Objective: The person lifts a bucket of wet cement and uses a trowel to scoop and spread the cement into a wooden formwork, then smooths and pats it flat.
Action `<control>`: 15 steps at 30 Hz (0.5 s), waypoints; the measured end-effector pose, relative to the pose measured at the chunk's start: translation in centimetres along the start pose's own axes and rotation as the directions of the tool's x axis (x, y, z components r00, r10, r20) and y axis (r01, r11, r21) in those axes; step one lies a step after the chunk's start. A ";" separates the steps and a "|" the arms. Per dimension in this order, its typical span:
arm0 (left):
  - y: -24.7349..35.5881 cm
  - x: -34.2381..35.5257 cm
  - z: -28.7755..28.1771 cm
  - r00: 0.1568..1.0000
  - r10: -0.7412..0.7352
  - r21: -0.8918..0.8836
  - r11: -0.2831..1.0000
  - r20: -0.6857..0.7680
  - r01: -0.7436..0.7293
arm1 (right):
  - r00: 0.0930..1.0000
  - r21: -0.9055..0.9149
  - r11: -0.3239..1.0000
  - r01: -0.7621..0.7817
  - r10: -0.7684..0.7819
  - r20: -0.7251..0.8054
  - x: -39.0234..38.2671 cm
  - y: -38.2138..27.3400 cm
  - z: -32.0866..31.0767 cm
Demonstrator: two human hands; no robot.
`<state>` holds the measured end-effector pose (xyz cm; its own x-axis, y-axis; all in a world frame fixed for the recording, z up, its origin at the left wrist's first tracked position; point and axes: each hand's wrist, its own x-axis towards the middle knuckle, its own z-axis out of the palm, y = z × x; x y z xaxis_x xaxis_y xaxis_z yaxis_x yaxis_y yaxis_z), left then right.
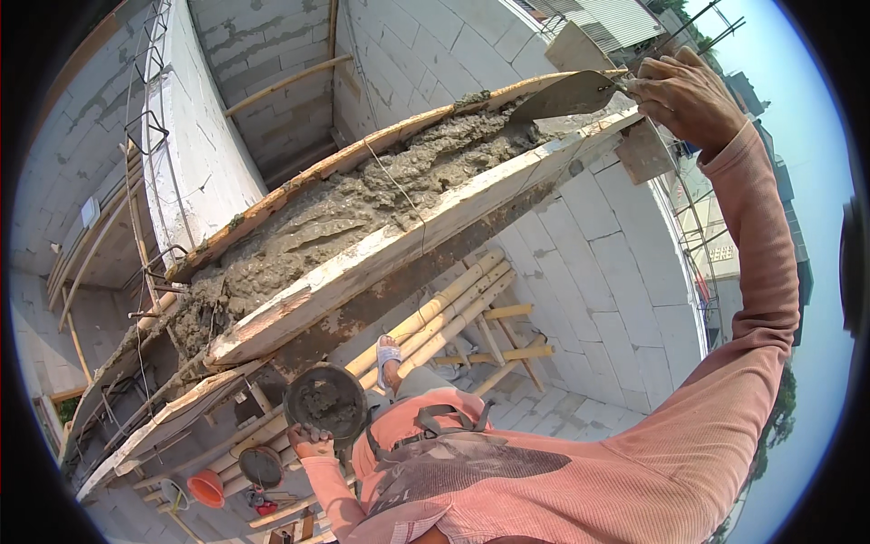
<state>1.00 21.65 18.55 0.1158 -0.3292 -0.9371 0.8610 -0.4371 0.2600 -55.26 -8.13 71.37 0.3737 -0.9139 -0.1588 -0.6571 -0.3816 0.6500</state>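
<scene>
At the upper right, my right hand (689, 100) is closed round the handle of a trowel (566, 97). The trowel's grey blade lies against the wet concrete (335, 218) near the right end of a long wooden form. That concrete has a rough, lumpy surface between the far board (313, 170) and the near board (399, 247). Low in the view, my left hand (311, 442) grips the rim of a dark bucket (297, 388) with some grey mix inside. Thin wire crosses over the concrete between the boards.
Bamboo poles (453, 313) run below the form, where my sandalled foot (388, 356) stands. Steel rebar (156, 136) sticks up at the left. Block walls (598, 263) rise around. An orange bucket (206, 488) and another dark bucket (262, 467) are lower down.
</scene>
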 end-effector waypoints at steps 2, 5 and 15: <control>-0.1 -0.4 -0.1 1.000 0.017 0.018 1.000 0.012 -0.018 | 0.996 0.039 0.999 0.033 -0.030 -0.084 0.0 -0.5 -1.0; 0.1 -0.7 1.0 0.999 -0.010 0.030 1.000 -0.031 0.011 | 1.000 0.336 0.942 -0.019 0.023 -0.007 0.2 -1.9 -1.6; -0.1 -1.0 0.3 0.999 0.010 -0.005 1.000 -0.039 -0.011 | 0.996 0.201 0.977 0.068 -0.080 0.051 2.5 0.1 0.3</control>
<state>0.67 21.75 19.59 0.1441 -0.3007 -0.9428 0.8621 -0.4297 0.2687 -54.56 -10.49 70.78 0.3910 -0.8865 -0.2475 -0.7483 -0.4628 0.4752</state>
